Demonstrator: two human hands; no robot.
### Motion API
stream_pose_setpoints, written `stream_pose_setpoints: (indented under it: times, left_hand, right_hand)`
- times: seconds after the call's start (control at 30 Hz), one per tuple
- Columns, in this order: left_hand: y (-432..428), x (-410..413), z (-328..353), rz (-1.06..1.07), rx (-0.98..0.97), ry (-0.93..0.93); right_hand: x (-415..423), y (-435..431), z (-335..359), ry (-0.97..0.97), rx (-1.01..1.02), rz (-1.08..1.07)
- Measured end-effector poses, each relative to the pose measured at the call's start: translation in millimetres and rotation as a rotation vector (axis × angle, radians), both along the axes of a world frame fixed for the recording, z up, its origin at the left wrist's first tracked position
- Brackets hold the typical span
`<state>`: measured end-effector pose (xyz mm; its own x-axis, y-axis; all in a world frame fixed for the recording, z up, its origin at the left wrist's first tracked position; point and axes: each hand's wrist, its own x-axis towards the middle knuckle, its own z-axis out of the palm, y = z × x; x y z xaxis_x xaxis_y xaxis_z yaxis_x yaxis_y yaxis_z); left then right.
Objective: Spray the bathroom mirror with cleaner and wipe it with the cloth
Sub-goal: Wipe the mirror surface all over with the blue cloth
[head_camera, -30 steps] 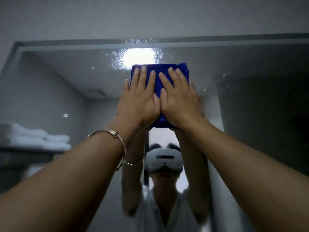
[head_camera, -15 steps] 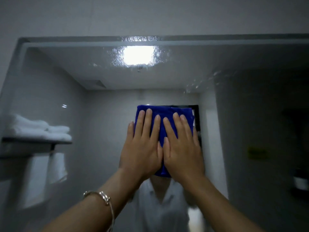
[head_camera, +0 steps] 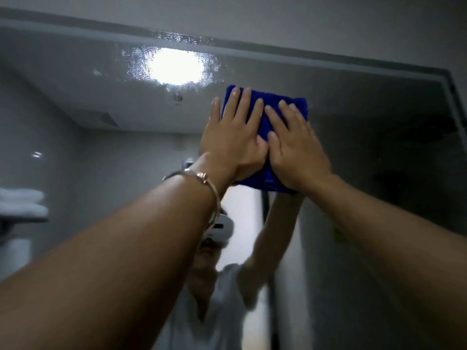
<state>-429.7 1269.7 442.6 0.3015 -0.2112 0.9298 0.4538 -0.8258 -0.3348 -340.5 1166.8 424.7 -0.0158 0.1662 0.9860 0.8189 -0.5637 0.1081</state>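
Mirror (head_camera: 88, 117) fills most of the view, with its top edge slanting across the picture. High up on it is a patch of spray drops (head_camera: 174, 65), lit bright by the lamp that shows in the glass. More drops sit along the top edge just above that patch.

Cloth (head_camera: 283, 104) is blue, folded into a thick pad, and lies flat on the glass. It is below the drops and to their right, near but not touching them.

Left hand (head_camera: 232, 137) lies open and flat on the cloth, fingers spread and pointing up. Right hand (head_camera: 295, 145) lies open and flat beside it, thumbs touching. Neither hand grips; both just press the cloth to the mirror.

The wet patch is up and to the left of the hands. The left hand is the nearer one to it. I think the next wipe should slide the cloth up and left, so it runs over the drops.

A thin bracelet (head_camera: 202, 176) is on the left wrist.
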Motion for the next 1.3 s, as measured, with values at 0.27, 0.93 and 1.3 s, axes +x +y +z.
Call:
stream_pose_setpoints:
  times: [0.27, 0.93, 1.3]
  left_hand:
    - [-17, 22, 13, -0.019, -0.043, -0.079]
    - [-91, 83, -114, 0.094, 0.088, -0.009]
    - [-124, 111, 31, 0.116, -0.09, -0.07]
  right_hand:
    - [19, -13, 23, -0.044, 0.012, 0.035]
    - [93, -90, -112, -0.093, -0.081, 0.083]
    - [118, -120, 47, -0.112, -0.064, 0.032]
